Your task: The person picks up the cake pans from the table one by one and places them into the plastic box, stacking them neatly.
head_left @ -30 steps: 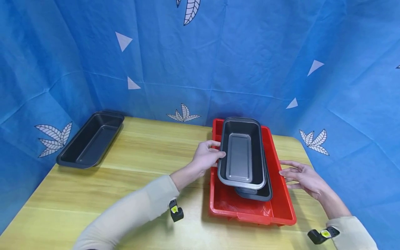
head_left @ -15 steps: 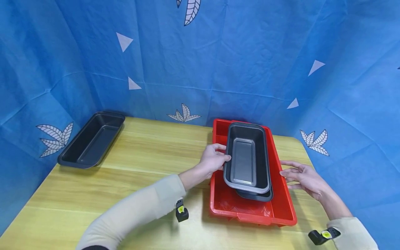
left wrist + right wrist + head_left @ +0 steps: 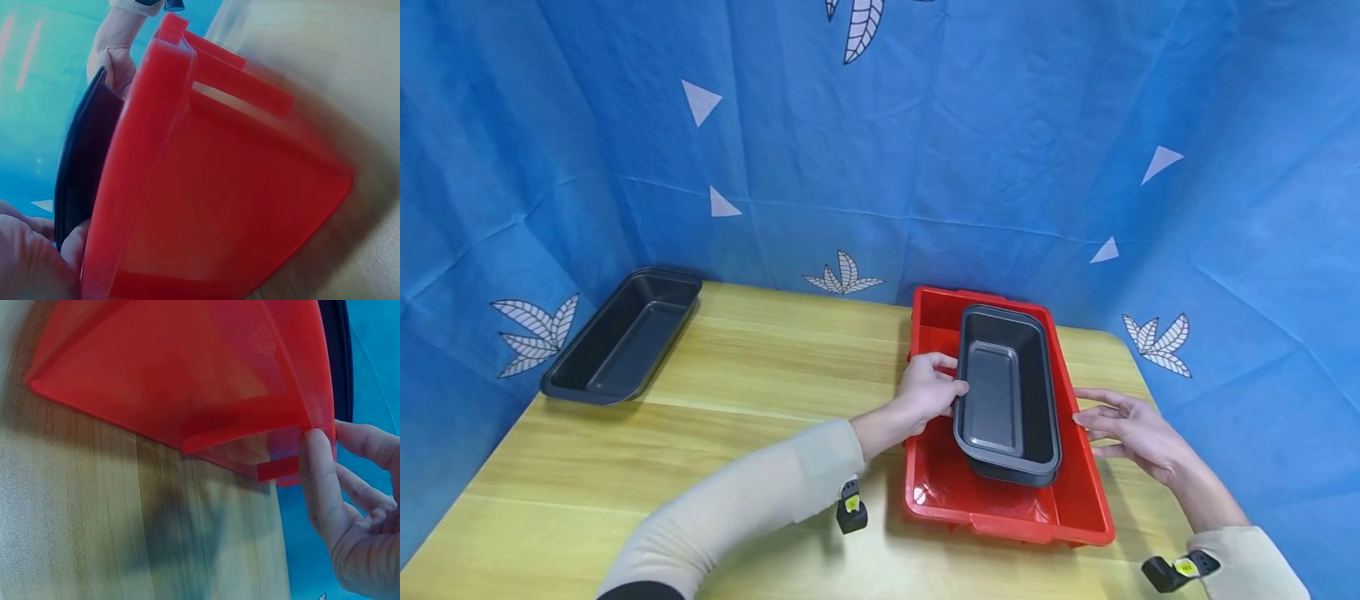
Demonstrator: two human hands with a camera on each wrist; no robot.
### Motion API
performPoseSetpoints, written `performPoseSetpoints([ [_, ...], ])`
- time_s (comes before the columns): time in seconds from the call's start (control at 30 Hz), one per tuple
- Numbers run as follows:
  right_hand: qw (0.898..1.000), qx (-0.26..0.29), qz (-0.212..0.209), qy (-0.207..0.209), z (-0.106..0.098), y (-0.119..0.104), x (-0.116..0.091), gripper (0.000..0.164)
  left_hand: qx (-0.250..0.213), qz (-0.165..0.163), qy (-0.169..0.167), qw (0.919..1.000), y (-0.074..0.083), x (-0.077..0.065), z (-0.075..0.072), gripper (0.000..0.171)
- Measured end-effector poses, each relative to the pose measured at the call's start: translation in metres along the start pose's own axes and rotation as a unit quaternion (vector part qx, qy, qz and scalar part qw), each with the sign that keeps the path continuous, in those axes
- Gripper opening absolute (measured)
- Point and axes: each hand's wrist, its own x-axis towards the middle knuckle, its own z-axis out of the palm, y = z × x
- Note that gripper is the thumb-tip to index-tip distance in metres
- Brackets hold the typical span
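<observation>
My left hand (image 3: 925, 390) pinches the left rim of a dark loaf pan (image 3: 994, 398), thumb over the edge. This pan sits nested over another dark pan (image 3: 1017, 476), of which only the near end shows in the head view. Both are inside a red plastic bin (image 3: 943, 500). At the bin's right rim, my right hand (image 3: 1138, 435) grips the edge between thumb and fingers, seen close up in the right wrist view. In the left wrist view the pan's dark rim (image 3: 81, 162) rises above the red wall, with my left fingers at it.
Another dark loaf pan (image 3: 625, 337) lies at the far left of the wooden table (image 3: 760, 367). A blue patterned cloth (image 3: 805, 150) hangs behind the table and at its sides. The bin stands near the table's right end.
My left hand has brought the upper loaf pan right and toward me, lowering it until it lines up over the pan beneath. My right hand has stayed at the bin's rim.
</observation>
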Motion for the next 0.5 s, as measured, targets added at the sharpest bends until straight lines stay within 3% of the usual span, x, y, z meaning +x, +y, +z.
performPoseSetpoints([
  [0.5,1.0,0.004,-0.003,-0.002,0.0004,-0.0001,-0.0004,0.072,0.016,-0.018,-0.003,0.9997,-0.0007,0.003,0.009,0.04],
])
